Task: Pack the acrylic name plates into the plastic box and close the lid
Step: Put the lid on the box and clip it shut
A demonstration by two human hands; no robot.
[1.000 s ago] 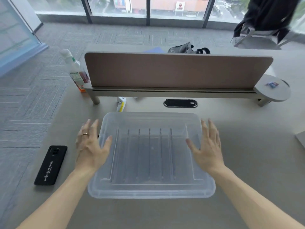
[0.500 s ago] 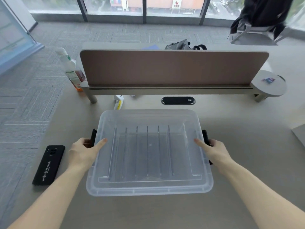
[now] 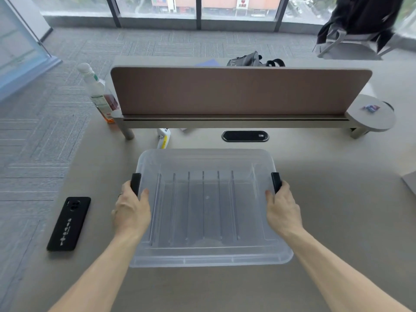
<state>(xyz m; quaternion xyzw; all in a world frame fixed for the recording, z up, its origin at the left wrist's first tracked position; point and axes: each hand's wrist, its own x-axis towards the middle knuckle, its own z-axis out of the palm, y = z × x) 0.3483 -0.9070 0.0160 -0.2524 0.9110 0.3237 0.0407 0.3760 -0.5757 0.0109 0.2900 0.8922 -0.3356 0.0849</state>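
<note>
**Both hands on the side latches of the lidded box**

The left hand point(image 3: 130, 212) has its fingers point(image 3: 126, 188) wrapped around the black latch point(image 3: 135, 183) on the left edge of the plastic box point(image 3: 209, 206), thumb lying on the lid's rim. The right hand point(image 3: 284, 210) mirrors it, fingers curled on the black latch on the right edge point(image 3: 276, 181), thumb on the lid. A ring shows on one finger of the left hand.

The box is translucent, rectangular with rounded corners, and its lid point(image 3: 202, 161) sits on top; the lid's middle panel is recessed. Through the frosted plastic several thin, parallel upright lines show, likely the acrylic name plates point(image 3: 203, 199) standing in a row, though the haze hides detail.

The box rests on a matte grey-beige surface point(image 3: 337, 221). A black phone point(image 3: 68, 222) lies face down well to the left. Behind the box stands a brown divider panel point(image 3: 236, 91), with a clear bottle point(image 3: 99, 95) at its left end.
</note>
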